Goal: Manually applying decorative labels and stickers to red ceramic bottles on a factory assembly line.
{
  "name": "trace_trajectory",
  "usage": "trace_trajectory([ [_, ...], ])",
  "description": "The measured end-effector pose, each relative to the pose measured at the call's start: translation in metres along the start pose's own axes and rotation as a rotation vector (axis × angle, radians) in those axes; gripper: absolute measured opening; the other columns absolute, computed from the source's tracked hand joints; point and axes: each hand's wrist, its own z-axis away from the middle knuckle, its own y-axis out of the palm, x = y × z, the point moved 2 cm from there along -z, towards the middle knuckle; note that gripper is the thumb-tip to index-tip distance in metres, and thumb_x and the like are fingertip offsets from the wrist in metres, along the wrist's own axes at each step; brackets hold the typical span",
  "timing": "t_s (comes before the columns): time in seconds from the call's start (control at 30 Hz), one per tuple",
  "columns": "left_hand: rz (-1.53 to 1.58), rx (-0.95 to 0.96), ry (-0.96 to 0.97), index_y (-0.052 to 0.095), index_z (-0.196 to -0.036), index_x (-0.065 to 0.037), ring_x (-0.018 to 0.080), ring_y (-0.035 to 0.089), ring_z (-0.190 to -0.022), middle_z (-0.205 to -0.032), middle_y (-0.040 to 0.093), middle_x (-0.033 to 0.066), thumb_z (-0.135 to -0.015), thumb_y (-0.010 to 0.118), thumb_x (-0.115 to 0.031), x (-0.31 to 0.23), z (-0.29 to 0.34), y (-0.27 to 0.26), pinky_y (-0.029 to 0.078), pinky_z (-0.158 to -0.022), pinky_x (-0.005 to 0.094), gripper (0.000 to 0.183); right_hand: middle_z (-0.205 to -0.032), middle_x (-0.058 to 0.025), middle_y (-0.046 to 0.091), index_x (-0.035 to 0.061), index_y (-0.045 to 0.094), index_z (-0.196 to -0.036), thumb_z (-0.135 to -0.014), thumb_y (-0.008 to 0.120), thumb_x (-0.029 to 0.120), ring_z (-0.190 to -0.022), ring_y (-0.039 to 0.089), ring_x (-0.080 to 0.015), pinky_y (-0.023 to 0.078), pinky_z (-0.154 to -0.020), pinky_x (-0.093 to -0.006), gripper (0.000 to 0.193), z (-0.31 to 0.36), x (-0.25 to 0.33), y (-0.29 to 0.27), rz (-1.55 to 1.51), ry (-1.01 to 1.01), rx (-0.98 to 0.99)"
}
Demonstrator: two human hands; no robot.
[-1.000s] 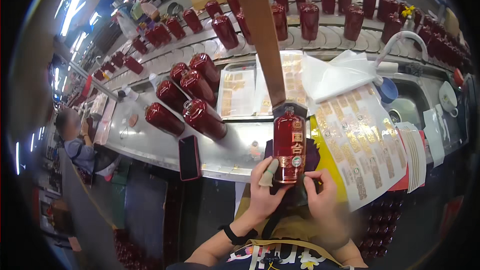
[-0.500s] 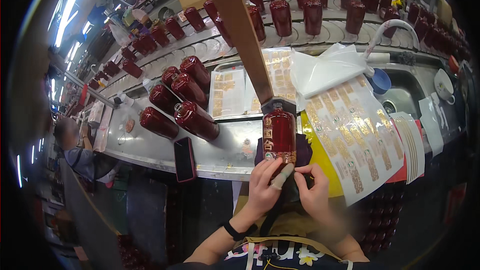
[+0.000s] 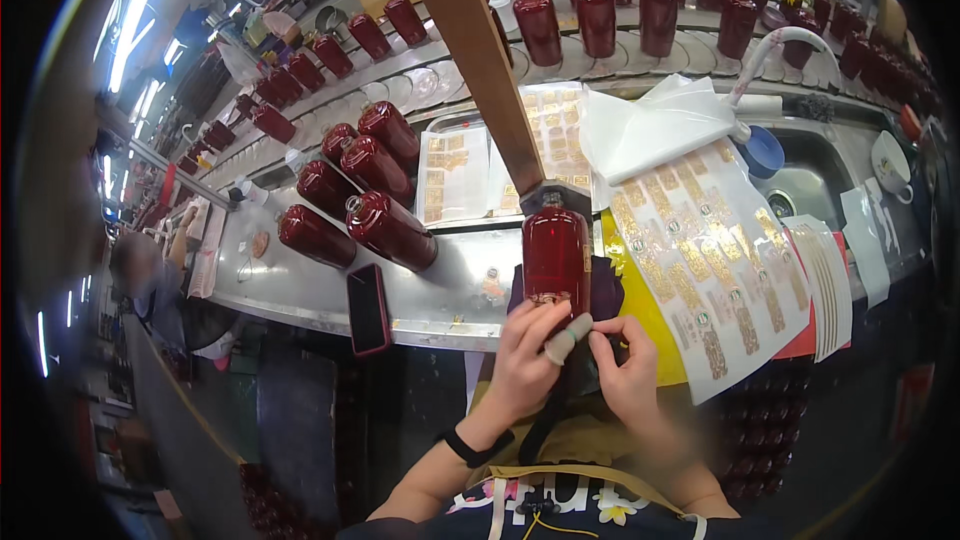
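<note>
A dark red glass bottle lies on a dark cloth, its neck against a dark block at the foot of a brown wooden post. Gold trim runs round its near end. My left hand holds that near end, fingers curled over the glass, with a pale cover on one finger. Beside the bottle's lower right, my right hand is closed in a pinch; whatever is between thumb and finger is too small to make out. To the right lies a sheet of gold stickers.
Several red bottles lie at the left, near a phone at the table's edge. More bottles stand on a conveyor behind. White plastic film, a blue cup and a sink are at the right.
The bottle under my hands has turned, so its large gold lettering no longer faces up. Bottles on the conveyor have shifted left. My hands stay near the same place.
</note>
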Motion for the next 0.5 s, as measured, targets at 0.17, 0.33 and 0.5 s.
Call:
trace_trajectory([
  [0.17, 0.135, -0.152, -0.121, 0.076, -0.122, -0.012, 0.0298, 0.062, -0.124, -0.132, 0.065, 0.0093, -0.071, 0.088, -0.004, 0.015, 0.010, 0.002, 0.042, -0.116, 0.0537, 0.054, -0.091, -0.0121, 0.069, -0.0019, 0.068, -0.098, -0.093, 0.071, 0.004, -0.086, 0.066, -0.0219, 0.050, -0.079, -0.0328, 0.008, -0.004, -0.009, 0.000, -0.011, -0.030, 0.002],
  [0.33, 0.200, -0.193, -0.253, 0.072, -0.127, -0.005, 0.0332, 0.062, -0.124, -0.134, 0.063, 0.0117, -0.072, 0.083, 0.003, 0.005, 0.000, -0.005, 0.044, -0.112, 0.0505, 0.057, -0.091, -0.0108, 0.068, -0.0023, 0.068, -0.100, -0.094, 0.069, 0.003, -0.085, 0.065, -0.0196, 0.050, -0.079, -0.0315, 0.009, -0.012, 0.000, 0.000, -0.014, -0.047, 0.003],
  [0.5, 0.057, -0.126, -0.146, 0.071, -0.128, -0.003, 0.0326, 0.065, -0.121, -0.132, 0.067, 0.0116, -0.069, 0.086, 0.001, 0.014, 0.000, 0.001, 0.047, -0.109, 0.0498, 0.061, -0.091, -0.0103, 0.067, -0.0024, 0.068, -0.100, -0.094, 0.069, 0.004, -0.083, 0.064, -0.0186, 0.049, -0.076, -0.0307, 0.008, -0.011, -0.004, 0.000, -0.064, 0.019, -0.004],
])
